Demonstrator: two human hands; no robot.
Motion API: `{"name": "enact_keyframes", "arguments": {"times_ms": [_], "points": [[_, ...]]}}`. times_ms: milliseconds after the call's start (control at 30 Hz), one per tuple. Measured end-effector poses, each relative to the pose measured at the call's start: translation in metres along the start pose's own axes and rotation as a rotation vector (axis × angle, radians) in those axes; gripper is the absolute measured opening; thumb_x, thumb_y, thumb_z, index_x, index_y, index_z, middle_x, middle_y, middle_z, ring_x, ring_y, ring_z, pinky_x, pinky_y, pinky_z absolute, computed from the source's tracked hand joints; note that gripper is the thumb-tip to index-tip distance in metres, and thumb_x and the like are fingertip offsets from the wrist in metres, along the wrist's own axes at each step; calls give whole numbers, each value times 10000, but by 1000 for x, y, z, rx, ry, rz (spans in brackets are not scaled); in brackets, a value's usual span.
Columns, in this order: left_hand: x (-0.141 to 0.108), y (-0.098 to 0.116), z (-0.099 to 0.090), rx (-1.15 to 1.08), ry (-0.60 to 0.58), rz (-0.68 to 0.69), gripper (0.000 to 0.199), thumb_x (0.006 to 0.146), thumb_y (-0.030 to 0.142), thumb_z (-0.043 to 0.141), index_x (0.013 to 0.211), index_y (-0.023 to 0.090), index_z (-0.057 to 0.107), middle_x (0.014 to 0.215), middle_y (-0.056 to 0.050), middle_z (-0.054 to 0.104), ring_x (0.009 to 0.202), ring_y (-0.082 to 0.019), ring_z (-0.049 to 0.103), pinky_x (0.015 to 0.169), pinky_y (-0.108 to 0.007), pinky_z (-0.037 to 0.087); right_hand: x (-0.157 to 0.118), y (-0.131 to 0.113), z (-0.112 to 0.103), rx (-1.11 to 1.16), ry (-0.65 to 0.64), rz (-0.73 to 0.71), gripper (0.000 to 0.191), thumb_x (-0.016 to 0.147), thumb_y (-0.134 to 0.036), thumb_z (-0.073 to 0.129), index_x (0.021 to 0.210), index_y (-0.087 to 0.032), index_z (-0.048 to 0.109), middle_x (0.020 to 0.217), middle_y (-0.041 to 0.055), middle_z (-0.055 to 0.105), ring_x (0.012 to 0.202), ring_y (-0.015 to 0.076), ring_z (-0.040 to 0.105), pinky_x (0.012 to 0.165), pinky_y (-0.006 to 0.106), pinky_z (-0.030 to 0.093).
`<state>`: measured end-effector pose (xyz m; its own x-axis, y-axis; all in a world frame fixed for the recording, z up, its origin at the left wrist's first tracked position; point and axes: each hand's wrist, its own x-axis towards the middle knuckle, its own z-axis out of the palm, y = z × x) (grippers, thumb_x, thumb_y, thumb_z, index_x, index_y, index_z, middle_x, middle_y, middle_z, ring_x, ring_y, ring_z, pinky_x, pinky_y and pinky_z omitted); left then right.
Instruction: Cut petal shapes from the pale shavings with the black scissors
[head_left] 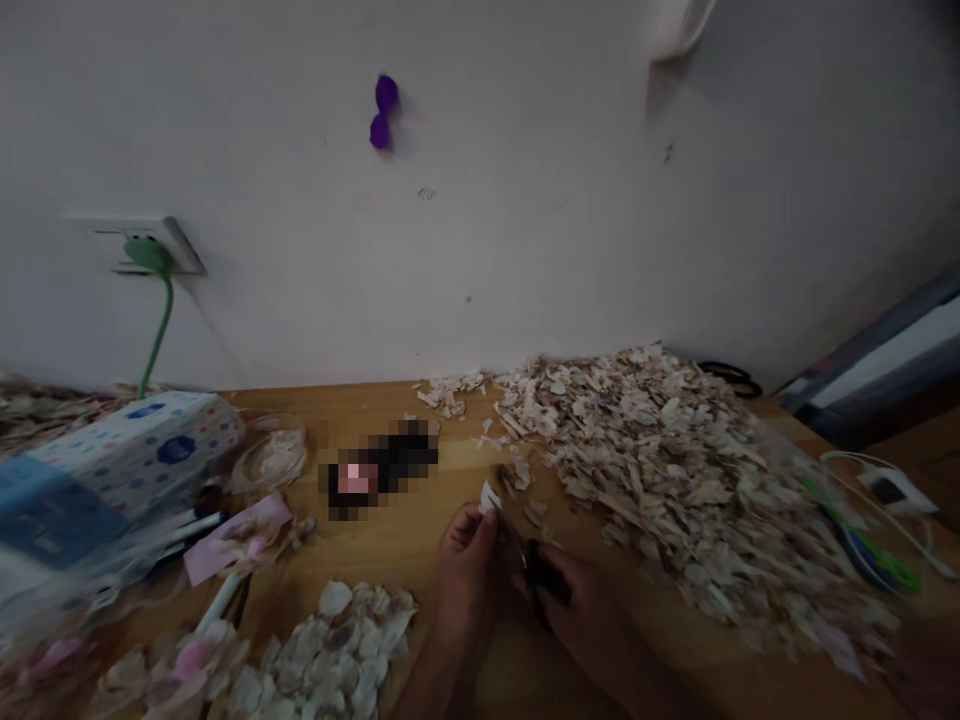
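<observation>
My left hand [466, 560] pinches a small pale, petal-like flake [489, 496] between thumb and fingertips, low in the middle of the view. Close to its right, my right hand [596, 610] is wrapped round the dark handles of a pair of scissors [534, 572]. The blades point up and left towards the flake; in the dim light I cannot tell whether they touch it. To the right spreads a large pile of dry, pale, ragged flakes [660, 470]. Left of my forearms lies a smaller heap of rounder, pale flakes [322, 650].
A blurred-out dark object [397, 460] lies on the wooden table [420, 545]. At left stand a dotted tissue box [180, 440], a clear plastic roll [270, 455] and pink flower-like pieces [191, 660]. A white cable [885, 465] lies far right. Behind is a wall [525, 220].
</observation>
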<state>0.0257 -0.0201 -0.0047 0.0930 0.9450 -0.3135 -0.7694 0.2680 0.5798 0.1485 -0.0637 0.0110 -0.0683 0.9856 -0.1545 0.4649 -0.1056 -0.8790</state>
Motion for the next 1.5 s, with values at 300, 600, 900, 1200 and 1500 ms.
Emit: {"name": "enact_keyframes", "arguments": {"times_ms": [300,600,900,1200,1500], "points": [[3,1,-2,73,1,51,225,648,299,792,698,154,627,564,40,583,518,-58,499,532,-167,384,1,5,1,-10,9,-11,103,810,-269,529,794,-198,602,751,17,661,714,187,605,628,244,438],[1,0,-6,175,-27,53,257,648,333,787,703,150,615,597,24,602,521,-73,513,523,-179,386,-5,-7,-4,-65,18,1,121,798,-308,582,816,-188,580,737,16,642,683,179,585,608,250,418],[2,7,-4,201,-36,41,294,609,359,806,686,153,611,577,23,608,505,-77,519,508,-185,399,-3,-5,-4,-40,10,4,140,819,-321,563,758,-195,555,703,1,622,675,173,574,608,248,408],[1,12,-4,153,-40,70,210,693,320,757,721,142,650,612,15,597,559,-69,517,556,-173,401,-1,-5,-3,-24,1,11,129,822,-316,561,803,-193,595,744,19,653,719,195,606,636,264,430],[4,15,-8,343,-59,138,235,674,357,766,713,151,658,627,-1,618,567,-96,524,567,-197,400,-4,-5,-3,-35,0,40,147,805,-341,589,782,-198,564,737,14,640,694,181,590,617,252,430]]}}
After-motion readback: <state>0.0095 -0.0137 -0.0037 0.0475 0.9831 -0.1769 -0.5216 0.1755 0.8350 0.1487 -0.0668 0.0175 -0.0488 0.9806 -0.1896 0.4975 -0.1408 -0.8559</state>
